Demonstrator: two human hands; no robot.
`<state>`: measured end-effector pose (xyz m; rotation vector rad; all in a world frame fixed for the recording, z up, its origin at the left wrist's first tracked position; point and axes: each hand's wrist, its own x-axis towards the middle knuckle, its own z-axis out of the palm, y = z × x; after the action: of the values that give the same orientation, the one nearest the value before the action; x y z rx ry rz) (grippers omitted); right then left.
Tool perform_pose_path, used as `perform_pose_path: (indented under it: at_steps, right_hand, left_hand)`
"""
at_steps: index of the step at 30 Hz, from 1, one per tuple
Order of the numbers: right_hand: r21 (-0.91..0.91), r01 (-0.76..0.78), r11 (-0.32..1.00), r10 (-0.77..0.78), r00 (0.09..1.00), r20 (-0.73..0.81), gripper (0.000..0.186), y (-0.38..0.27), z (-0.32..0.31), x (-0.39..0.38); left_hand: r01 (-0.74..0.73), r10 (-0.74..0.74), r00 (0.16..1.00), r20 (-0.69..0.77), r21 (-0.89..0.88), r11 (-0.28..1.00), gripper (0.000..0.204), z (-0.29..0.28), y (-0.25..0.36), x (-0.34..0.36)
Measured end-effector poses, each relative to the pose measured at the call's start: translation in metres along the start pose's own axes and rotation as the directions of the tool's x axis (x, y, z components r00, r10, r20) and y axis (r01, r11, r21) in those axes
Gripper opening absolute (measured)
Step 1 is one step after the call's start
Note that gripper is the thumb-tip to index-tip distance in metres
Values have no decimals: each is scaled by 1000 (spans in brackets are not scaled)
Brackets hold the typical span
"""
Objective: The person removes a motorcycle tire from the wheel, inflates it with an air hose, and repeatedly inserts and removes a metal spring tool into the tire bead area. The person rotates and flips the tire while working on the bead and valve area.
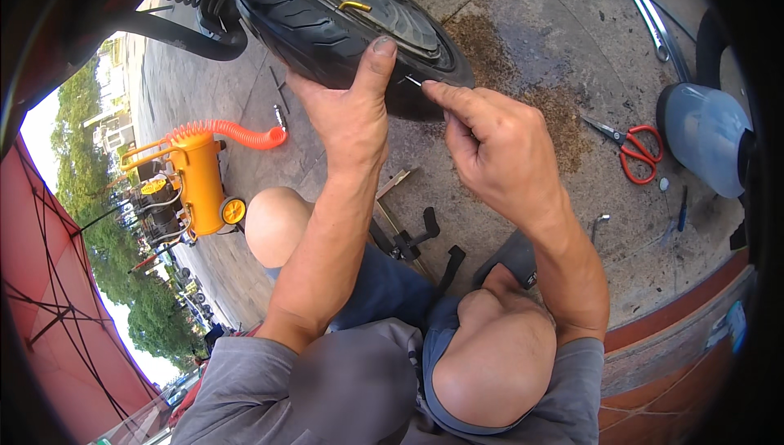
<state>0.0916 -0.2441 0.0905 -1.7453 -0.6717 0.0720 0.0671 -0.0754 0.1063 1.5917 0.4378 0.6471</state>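
Note:
A black scooter tyre (302, 28) on its wheel, with a yellow valve stem (356, 6), fills the top middle. My left hand (335, 118) grips the tyre's lower edge, thumb pressed up on the sidewall. My right hand (498, 143) is closed at the tyre's right side, fingers bent, with the index fingertip at a thin pale pin-like piece (412, 80) touching the sidewall; whether it is held or stuck in the rubber is hard to tell. The fingers' undersides are hidden.
An orange air compressor (200, 184) with a coiled hose (237, 131) stands left. Scissors (639, 155), wrenches (643, 4), a translucent jug (702, 139), a blue-handled tool (682, 210) and metal stand parts (408, 245) lie around on the concrete. A red canopy (49, 265) is at far left.

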Motion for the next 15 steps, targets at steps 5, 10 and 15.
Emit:
perform_pose_path:
  at_steps: [5, 10, 15]
  right_hand:
    - [-34, -4, 999, 5, 1000, 27, 24, -2, -3, 2]
    - [-85, 30, 996, -25, 998, 56, 25, -5, -11, 14]
    - [-286, 38, 957, 27, 975, 222, 20, -19, -24, 29]
  left_hand:
    - [31, -31, 1000, 1, -21, 999, 80, -2, 0, 1]
    - [43, -43, 999, -1, -26, 999, 72, 1, 4, 0]
    - [71, -71, 997, 1, -69, 995, 55, 6, 9, -3]
